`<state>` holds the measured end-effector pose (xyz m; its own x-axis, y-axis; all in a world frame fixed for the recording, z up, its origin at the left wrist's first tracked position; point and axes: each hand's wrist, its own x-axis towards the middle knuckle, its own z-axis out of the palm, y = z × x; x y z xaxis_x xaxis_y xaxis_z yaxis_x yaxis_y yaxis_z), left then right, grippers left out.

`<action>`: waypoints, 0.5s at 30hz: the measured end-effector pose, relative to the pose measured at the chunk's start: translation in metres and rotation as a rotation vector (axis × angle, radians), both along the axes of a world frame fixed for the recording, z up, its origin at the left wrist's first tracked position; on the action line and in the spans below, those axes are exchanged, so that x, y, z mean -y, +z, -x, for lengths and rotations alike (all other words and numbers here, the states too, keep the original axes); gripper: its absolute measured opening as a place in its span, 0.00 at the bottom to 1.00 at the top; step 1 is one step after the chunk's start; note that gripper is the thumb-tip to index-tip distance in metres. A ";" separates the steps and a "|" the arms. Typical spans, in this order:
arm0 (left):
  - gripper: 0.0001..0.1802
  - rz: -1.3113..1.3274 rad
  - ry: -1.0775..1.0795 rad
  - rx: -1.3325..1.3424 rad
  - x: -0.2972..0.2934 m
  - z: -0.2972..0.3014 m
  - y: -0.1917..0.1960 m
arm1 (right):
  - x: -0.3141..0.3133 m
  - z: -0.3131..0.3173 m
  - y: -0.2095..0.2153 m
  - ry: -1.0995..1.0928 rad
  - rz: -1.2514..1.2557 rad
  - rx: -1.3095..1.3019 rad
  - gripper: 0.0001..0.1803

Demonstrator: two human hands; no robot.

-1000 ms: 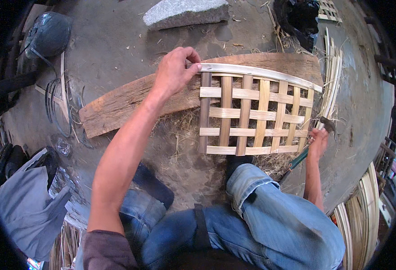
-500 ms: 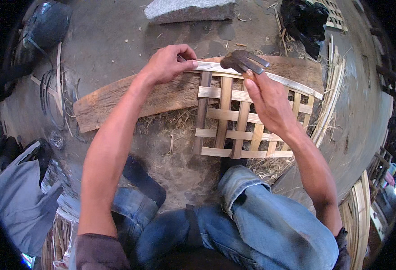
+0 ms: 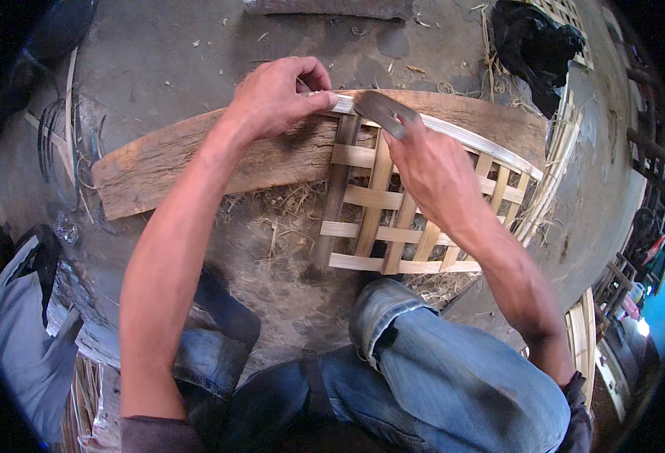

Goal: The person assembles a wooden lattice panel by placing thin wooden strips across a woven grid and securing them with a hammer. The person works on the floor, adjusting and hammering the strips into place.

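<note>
A woven bamboo lattice panel (image 3: 380, 198) lies with its far edge on a long wooden plank (image 3: 159, 162). Pale bamboo strips (image 3: 468, 140) run along that edge. My left hand (image 3: 276, 98) is closed at the left end of the strips, thumb and fingers pinching there; anything small between the fingertips is hidden. In my right hand (image 3: 438, 170) is a claw hammer (image 3: 384, 113), gripped close to its head. The hammer's head, slightly blurred, is down at the strips just right of my left thumb, over the panel's dark end slat. My hand covers most of its handle.
Loose bamboo strips (image 3: 555, 170) lie right of the panel, with a black plastic bag (image 3: 536, 45) beyond. A stone block (image 3: 332, 7) sits at the far edge. Shavings (image 3: 280, 219) litter the ground below the plank. Grey cloth (image 3: 30, 325) lies at left.
The hammer has moved left and down, from above the strips to their left end near my left thumb. My left hand keeps its pinch. The whole view has shifted slightly.
</note>
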<state>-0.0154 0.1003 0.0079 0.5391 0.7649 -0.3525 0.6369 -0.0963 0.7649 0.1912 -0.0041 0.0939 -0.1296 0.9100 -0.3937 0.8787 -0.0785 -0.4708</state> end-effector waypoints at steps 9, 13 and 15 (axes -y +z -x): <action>0.20 0.029 -0.001 0.004 -0.003 0.003 -0.005 | -0.010 0.004 0.007 0.085 0.025 0.058 0.17; 0.22 0.020 0.005 0.057 -0.003 0.007 -0.012 | -0.010 0.003 0.012 0.042 -0.024 -0.016 0.17; 0.22 0.042 0.007 0.017 -0.002 0.004 -0.010 | -0.010 -0.003 0.001 0.052 0.024 0.036 0.17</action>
<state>-0.0189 0.1024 -0.0017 0.5402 0.7535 -0.3748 0.6241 -0.0599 0.7791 0.1943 0.0061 0.0951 -0.1620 0.8928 -0.4204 0.8984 -0.0429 -0.4372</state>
